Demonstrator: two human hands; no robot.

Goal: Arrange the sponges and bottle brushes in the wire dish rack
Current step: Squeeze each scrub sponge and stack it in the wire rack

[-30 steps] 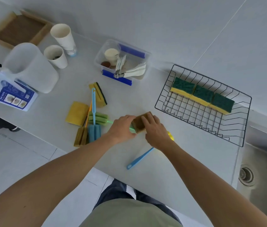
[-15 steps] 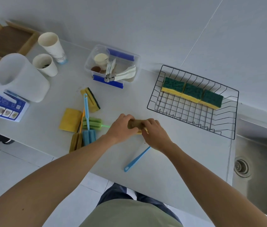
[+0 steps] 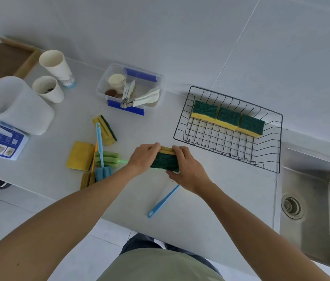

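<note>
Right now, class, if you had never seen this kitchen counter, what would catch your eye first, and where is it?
First, the two hands, left hand and right hand, gripping a green and yellow sponge mid-counter. Next, the black wire rack near the sink, with three matching sponges lined up along its far side. Then the bright jumble of brushes to the left.

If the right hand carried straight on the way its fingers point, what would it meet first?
The right hand points up-left across the held sponge, so it would likely meet the left hand gripping the sponge's other end; depth is unclear.

Grey counter (image 3: pixel 210 199), steel sink (image 3: pixel 312 199), seemingly tiled wall (image 3: pixel 200 37)
</note>
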